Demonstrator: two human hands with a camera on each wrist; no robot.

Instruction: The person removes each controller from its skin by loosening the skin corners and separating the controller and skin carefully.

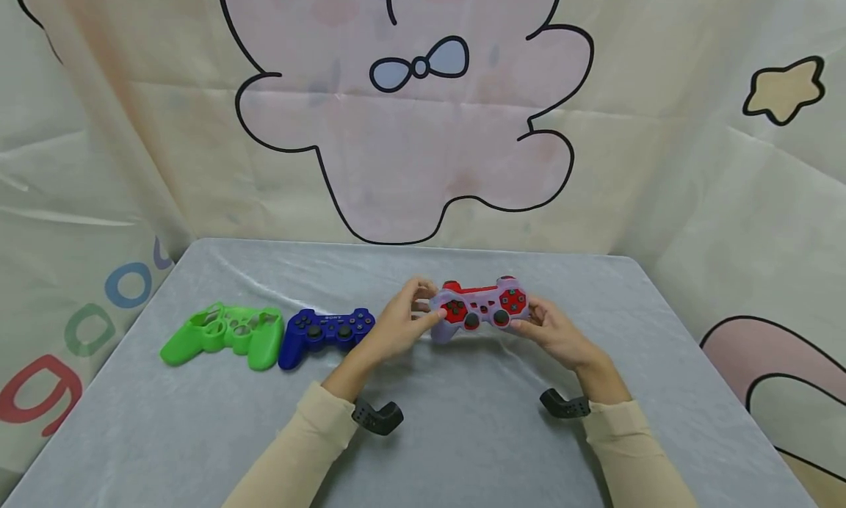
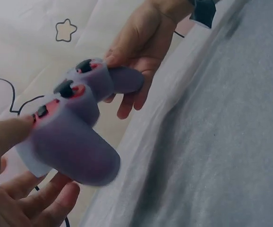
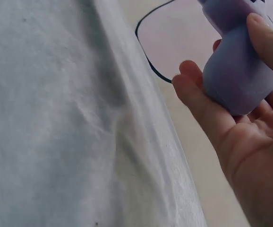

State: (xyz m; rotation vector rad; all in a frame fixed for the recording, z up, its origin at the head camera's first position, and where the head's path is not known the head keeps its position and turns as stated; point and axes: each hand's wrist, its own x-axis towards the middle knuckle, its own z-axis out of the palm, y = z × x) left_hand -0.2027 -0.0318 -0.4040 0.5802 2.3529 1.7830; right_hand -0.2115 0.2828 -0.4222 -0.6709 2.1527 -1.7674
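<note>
A red game controller (image 1: 485, 299) inside a translucent lilac silicone sleeve (image 2: 75, 151) is held up over the far half of the table by both hands. At its left end, the left hand (image 1: 399, 321) grips it, thumb on the front beside the red direction buttons and fingers behind. The right hand (image 1: 558, 335) holds the other end, its thumb on the lilac grip in the right wrist view. Black thumbsticks and red button areas show through the sleeve's openings. Left of the left hand lies a blue game controller (image 1: 328, 323), partly hidden behind that forearm.
A bright green silicone controller sleeve (image 1: 264, 346) lies left of the blue controller, its openings showing. Grey cloth covers the table (image 1: 476, 449). Printed curtains (image 1: 410, 148) hang behind and at both sides. Each wrist wears a black camera mount (image 1: 378, 418).
</note>
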